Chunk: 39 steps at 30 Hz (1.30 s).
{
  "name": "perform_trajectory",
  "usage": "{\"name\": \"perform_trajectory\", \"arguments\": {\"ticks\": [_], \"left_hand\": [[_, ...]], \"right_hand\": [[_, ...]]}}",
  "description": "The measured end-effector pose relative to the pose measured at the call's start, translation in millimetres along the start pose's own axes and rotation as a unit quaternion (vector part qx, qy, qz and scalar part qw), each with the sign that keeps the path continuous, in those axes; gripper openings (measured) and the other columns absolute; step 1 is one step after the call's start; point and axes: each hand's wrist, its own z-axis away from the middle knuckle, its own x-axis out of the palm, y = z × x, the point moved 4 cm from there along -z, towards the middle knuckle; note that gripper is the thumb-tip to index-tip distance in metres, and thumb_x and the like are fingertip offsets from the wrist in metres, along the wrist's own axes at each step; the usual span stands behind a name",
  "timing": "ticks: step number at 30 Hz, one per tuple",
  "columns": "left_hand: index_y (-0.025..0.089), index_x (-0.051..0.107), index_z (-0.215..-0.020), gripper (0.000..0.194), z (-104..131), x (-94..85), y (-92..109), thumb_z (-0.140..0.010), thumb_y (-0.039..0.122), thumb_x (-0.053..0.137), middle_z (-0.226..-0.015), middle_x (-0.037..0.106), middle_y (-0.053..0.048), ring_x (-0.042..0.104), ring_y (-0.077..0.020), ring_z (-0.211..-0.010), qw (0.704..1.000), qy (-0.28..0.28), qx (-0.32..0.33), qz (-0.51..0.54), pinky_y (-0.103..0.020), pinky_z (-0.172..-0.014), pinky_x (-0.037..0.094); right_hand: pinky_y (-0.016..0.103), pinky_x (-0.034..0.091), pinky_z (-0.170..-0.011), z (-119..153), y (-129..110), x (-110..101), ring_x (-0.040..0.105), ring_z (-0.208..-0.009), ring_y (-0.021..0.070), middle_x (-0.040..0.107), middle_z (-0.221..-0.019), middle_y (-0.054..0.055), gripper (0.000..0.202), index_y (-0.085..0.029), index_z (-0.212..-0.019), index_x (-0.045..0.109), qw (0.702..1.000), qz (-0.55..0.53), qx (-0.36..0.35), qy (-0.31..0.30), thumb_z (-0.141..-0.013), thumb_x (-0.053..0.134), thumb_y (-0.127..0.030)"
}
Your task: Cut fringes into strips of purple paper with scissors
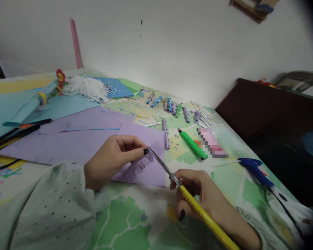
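Between thumb and forefinger, my left hand (117,156) pinches the upper end of a fringed purple paper strip (140,166), its cut edge spread over a purple sheet (156,177). My right hand (195,191) is closed round a long tool (169,172) with narrow metal jaws and a yellow handle. The metal tip touches or nearly touches the strip's end beside my left fingertips. Right of the sheet lie a rolled purple paper tube (166,134) and a green cutter (193,144).
White shredded strands (86,88) and blue sheets (117,86) lie at the back left. Small paper rolls (169,105) line the back. A blue glue gun (255,171) with a cable rests at the right. Black cords (13,135) cross the left side.
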Motion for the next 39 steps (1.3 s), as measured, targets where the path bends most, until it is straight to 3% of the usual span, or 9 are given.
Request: {"name": "perform_trajectory", "arguments": {"ticks": [25, 39], "left_hand": [[0.021, 0.074, -0.063, 0.004, 0.0, -0.5, 0.1, -0.066, 0.018, 0.073, -0.059, 0.067, 0.005, 0.053, -0.0056, -0.055, 1.000, 0.005, -0.009, -0.003, -0.012, -0.051, 0.040], [0.020, 0.073, -0.063, 0.003, 1.8, -1.1, 4.4, -0.066, 0.021, 0.071, -0.060, 0.067, 0.002, 0.055, -0.0112, -0.054, 0.999, 0.019, 0.002, -0.051, -0.020, -0.051, 0.043]], "right_hand": [[0.025, 0.022, -0.048, -1.0, 3.2, 0.0, 0.027, -0.054, 0.0105, 0.035, -0.058, -0.006, 0.065, -0.016, -0.070, 0.054, 1.000, 0.004, -0.011, 0.004, -0.059, 0.067, -0.079], [0.025, 0.019, -0.047, -0.8, 3.9, -0.5, 0.025, -0.054, 0.0101, 0.033, -0.057, -0.007, 0.065, -0.017, -0.070, 0.054, 1.000, -0.003, 0.006, 0.006, -0.055, 0.070, -0.078]]}}
